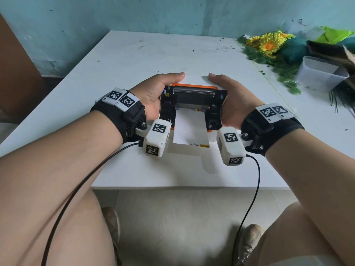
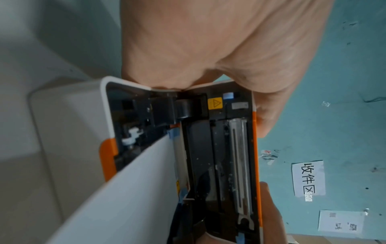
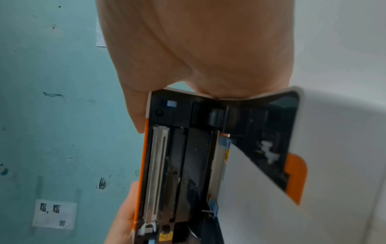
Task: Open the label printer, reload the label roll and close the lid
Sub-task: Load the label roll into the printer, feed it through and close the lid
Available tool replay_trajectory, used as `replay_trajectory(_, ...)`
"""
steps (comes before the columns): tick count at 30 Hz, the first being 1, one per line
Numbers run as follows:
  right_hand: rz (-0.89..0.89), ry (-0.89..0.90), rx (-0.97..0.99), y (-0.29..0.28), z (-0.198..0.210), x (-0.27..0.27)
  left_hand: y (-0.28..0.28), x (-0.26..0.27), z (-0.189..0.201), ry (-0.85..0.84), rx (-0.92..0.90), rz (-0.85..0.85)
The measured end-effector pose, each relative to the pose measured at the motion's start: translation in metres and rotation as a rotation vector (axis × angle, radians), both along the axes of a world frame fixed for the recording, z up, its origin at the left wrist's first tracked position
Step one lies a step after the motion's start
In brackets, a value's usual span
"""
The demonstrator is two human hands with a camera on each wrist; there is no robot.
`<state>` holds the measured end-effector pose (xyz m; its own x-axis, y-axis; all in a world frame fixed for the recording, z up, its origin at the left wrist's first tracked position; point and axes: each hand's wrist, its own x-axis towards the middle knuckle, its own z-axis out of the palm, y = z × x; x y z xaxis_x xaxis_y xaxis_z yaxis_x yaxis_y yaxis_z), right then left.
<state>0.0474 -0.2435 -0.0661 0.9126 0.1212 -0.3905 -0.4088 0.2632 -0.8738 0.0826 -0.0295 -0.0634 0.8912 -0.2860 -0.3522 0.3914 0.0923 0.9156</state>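
- Table (image 1: 134,60) is white and carries the label printer (image 1: 192,104) near its front edge, directly in front of me.
- My left hand (image 1: 155,93) grasps the left end of the lid (image 1: 194,86): the thumb lies along the far top edge and the palm presses on the side. Where the other fingers go behind the lid, I cannot see.
- The lid stands open, raised from the body, and I hold it between both hands. It is hard plastic with an orange rim, so I judge it light and stiff, and it turns only on its hinge.
- Inside the lid I see the metal bar of the print head (image 2: 240,165). I think this part is delicate, so fingers must stay on the outer shell and the rim, not inside.
- The label paper (image 1: 190,127) comes out of the bay and hangs over the front of the printer to the table. It is thin and soft and bends easily; I judge it can crease or be caught crooked when the lid closes, so it should lie straight between the guides.
- My right hand (image 1: 230,100) grasps the right end of the lid in the same way, thumb on the top edge, palm on the side.
- Equal pressure on both ends seems the best hold, because a push on one end can twist the lid.
- Far right on the table are artificial sunflowers (image 1: 269,43) and a clear plastic box (image 1: 318,73), well apart from the printer.
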Motion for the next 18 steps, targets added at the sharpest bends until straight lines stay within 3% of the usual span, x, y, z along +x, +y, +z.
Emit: replay_trajectory(18,-0.019,-0.034,0.027,0.0013,0.0055,-0.005,0.0005,-0.002,0.0015,0.0,-0.011,-0.03)
